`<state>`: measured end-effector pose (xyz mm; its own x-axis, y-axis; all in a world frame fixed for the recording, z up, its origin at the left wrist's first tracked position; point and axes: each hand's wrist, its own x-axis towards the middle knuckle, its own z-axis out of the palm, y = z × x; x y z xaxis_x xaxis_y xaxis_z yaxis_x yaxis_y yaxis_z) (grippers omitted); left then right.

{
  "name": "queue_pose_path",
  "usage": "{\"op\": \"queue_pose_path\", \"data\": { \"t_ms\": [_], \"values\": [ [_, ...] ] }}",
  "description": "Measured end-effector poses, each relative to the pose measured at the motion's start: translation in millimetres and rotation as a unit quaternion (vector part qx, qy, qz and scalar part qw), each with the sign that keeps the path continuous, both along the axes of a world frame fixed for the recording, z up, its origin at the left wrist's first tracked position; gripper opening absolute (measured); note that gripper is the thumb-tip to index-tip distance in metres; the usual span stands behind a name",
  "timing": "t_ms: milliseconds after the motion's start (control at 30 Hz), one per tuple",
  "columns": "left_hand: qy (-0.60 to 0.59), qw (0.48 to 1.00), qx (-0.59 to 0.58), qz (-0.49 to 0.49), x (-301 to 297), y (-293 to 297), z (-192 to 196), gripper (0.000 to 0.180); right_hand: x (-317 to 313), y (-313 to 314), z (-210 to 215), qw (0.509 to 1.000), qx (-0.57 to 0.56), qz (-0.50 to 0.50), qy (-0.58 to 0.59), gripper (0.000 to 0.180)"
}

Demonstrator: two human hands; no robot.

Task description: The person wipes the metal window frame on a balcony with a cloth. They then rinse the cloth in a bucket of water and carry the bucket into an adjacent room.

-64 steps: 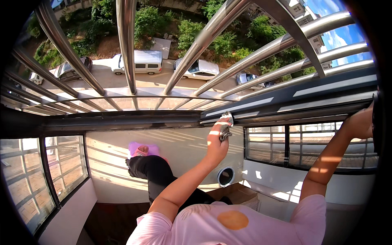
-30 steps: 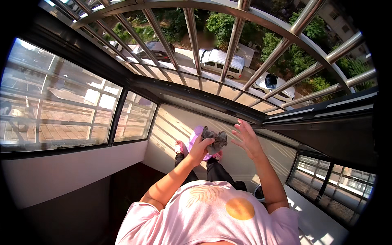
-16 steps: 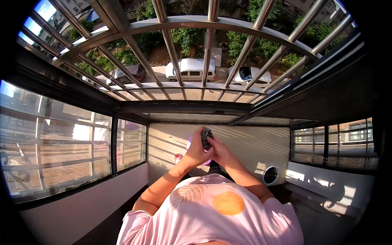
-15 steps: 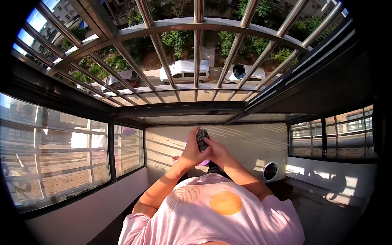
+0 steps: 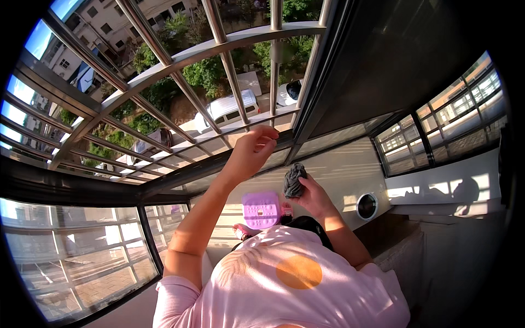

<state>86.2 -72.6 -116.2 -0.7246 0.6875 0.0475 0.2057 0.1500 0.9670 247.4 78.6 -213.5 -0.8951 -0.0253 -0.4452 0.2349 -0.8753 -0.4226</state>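
My right hand [image 5: 315, 195] holds a crumpled dark grey cloth [image 5: 295, 181], wadded up above the fingers and thumb. My left arm is stretched forward, and my left hand [image 5: 252, 153] is raised at the dark window frame [image 5: 306, 123]. Its fingers are loosely bent, with the thumb apart from them and nothing visible between. Whether the fingertips touch the frame I cannot tell. Metal security bars [image 5: 232, 82] stand beyond the opening, past my left hand.
A purple plastic stool [image 5: 261, 210] stands by my feet. Round, dark-centred object with a white rim [image 5: 366, 206] lies to the right. Glass panes [image 5: 82, 257] line the left side. Outside are parked vehicles, including a white van [image 5: 227, 111], and trees.
Both hands were together on the cloth. Now my left hand has let go and reached forward to the frame, while the right keeps the cloth. The view has turned.
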Motion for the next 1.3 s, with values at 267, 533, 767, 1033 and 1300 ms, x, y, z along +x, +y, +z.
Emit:
{"op": "queue_pose_path", "data": {
  "t_ms": [267, 533, 767, 1033, 1300],
  "values": [
    [-0.139, 0.986, -0.029, 0.092, 60.0, -36.9, -84.4, 0.048, -27.1, -12.3, 4.8, 0.984, 0.143, 0.103, 0.025, 0.038],
    [-0.340, 0.868, 0.180, 0.313, 96.6, -86.2, -113.6, 0.042, -56.8, -61.5, 7.5, 0.948, 0.194, 0.253, 0.009, 0.035],
    [-0.166, 0.885, 0.060, 0.432, 139.5, -122.9, -118.9, 0.030, -64.7, -120.2, 2.5, 0.899, 0.232, 0.371, -0.020, 0.033],
    [-0.320, 0.793, 0.154, 0.495, 192.5, -188.5, -177.4, 0.014, -78.7, -193.4, -56.9, 0.837, 0.252, 0.481, -0.064, 0.032],
    [-0.323, 0.765, 0.159, 0.534, 203.5, -278.3, -227.3, 0.015, -74.5, -291.3, -130.2, 0.720, 0.422, 0.546, 0.072, 0.034]
  ]
}}
